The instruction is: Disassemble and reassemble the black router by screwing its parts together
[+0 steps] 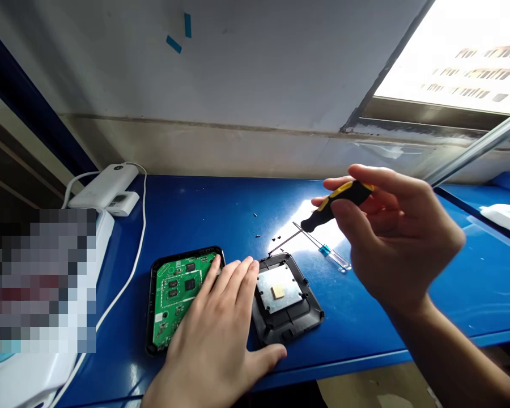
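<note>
My right hand (391,238) grips a yellow and black screwdriver (338,204) by its handle. The thin metal shaft slants down to the left, and its tip is near the top edge of a black plastic cover (289,331). A silver metal plate (276,289) with a small tan pad lies in that cover. My left hand (221,317) rests flat with fingers stretched out, over a green circuit board (176,286) in a black casing and the cover's left edge. Several small dark screws (276,238) lie behind the cover. Whether the tip touches one I cannot tell.
A second screwdriver (334,258) with a clear blue handle lies right of the screws. White power adapters (106,187) and a white cable (131,272) are at the left, beside a white box (59,368). A wall (221,147) bounds the blue table (174,209) at the back.
</note>
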Motion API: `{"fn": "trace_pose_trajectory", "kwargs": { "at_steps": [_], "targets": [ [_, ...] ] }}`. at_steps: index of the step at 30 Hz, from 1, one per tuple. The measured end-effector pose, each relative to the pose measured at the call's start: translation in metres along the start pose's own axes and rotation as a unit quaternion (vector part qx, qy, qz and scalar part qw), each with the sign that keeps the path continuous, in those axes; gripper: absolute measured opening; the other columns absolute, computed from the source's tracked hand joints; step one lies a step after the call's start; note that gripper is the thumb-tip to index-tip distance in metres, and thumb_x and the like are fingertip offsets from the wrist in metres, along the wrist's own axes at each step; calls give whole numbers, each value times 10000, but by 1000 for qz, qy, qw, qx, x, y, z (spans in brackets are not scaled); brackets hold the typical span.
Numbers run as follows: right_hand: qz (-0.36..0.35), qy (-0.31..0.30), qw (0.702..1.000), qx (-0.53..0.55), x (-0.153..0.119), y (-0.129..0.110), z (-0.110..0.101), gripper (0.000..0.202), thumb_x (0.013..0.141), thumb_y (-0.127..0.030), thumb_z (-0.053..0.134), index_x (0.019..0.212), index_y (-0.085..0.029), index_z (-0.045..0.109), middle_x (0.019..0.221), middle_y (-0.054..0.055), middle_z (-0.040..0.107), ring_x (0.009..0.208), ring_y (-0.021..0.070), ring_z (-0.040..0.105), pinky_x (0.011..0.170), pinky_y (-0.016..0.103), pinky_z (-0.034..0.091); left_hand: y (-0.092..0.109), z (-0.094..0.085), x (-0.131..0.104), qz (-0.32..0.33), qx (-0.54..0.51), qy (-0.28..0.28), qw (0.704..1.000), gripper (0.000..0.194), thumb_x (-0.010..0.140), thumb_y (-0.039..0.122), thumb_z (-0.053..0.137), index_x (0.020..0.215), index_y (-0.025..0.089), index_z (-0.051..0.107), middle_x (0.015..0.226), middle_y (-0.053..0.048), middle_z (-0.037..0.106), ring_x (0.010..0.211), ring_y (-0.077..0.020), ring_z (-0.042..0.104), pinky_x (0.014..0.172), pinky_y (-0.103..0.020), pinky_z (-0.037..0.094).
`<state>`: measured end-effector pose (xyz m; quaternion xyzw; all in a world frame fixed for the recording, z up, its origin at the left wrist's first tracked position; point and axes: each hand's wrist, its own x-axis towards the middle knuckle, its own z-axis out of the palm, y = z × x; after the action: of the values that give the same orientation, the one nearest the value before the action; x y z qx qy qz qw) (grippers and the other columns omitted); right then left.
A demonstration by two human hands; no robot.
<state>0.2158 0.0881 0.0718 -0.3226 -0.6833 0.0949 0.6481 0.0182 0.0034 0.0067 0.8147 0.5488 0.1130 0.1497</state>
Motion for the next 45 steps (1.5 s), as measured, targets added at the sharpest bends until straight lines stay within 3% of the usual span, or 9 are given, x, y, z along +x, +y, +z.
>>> {"fn": "trace_pose_trajectory", "kwargs": {
  "at_steps": [5, 9, 12, 20, 26, 33, 39, 45],
  "targets": [
    [56, 28, 998, -6, -3, 18, 6, 320, 875, -152, 772, 1157, -293, 720, 1011, 3, 800, 869, 206, 801, 814, 412, 708, 0, 1, 0, 6, 22, 4, 1000, 1037, 776, 686, 747, 1596, 164, 387, 1621, -175, 440, 1488, -463, 371, 1160, -664, 435],
    [67, 55, 996, 29, -6, 25, 7, 269, 908, -162, 736, 1143, -283, 684, 1008, 0, 773, 889, 184, 792, 823, 376, 698, -3, 4, 0, 23, 52, 25, 998, 1040, 763, 706, 741, 1581, 161, 401, 1606, -170, 455, 1459, -486, 403, 1099, -675, 504],
    [108, 6, 993, 55, -10, 32, 10, 255, 905, -172, 729, 1137, -254, 664, 1017, 0, 767, 857, 157, 792, 801, 331, 689, -4, 7, 0, 39, 76, 51, 995, 1014, 772, 694, 731, 1564, 154, 405, 1573, -188, 503, 1433, -500, 439, 1039, -684, 553],
    [184, -33, 982, 37, -22, 42, 16, 256, 930, -287, 690, 1170, -233, 620, 1085, 25, 757, 888, 159, 778, 825, 348, 671, -13, 15, -4, 54, 103, 103, 988, 1032, 780, 645, 733, 1615, 275, 252, 1575, -124, 539, 1421, -487, 468, 1009, -657, 597],
    [256, -52, 964, -58, -20, 58, 10, 296, 963, -360, 620, 1222, -217, 610, 1125, 69, 766, 912, 184, 758, 861, 392, 638, -15, 17, -5, 46, 113, 67, 990, 926, 838, 691, 651, 1587, 216, 384, 1608, -122, 489, 1457, -505, 399, 1003, -687, 580],
    [316, -131, 926, -158, -12, 78, -1, 287, 989, -256, 535, 1228, -148, 650, 947, 101, 750, 816, 218, 742, 845, 439, 597, -20, 17, -10, 27, 83, 29, 996, 941, 894, 697, 602, 1660, 289, 241, 1689, -61, 359, 1528, -470, 260, 1069, -674, 537],
    [307, -209, 907, -200, -14, 84, -1, 197, 978, -222, 578, 1099, -169, 724, 1020, 112, 739, 867, 208, 712, 869, 407, 577, -18, 16, -9, 18, 88, 14, 996, 921, 895, 701, 591, 1652, 277, 283, 1687, -56, 351, 1526, -472, 258, 1067, -683, 523],
    [272, -235, 907, -221, -15, 89, 2, 141, 1000, -262, 624, 1083, -203, 721, 1083, 84, 733, 907, 176, 695, 882, 353, 567, -8, 10, -3, -15, 77, -10, 997, 916, 849, 658, 655, 1607, 205, 412, 1666, -78, 371, 1517, -508, 246, 1084, -738, 464]
  ]
}}
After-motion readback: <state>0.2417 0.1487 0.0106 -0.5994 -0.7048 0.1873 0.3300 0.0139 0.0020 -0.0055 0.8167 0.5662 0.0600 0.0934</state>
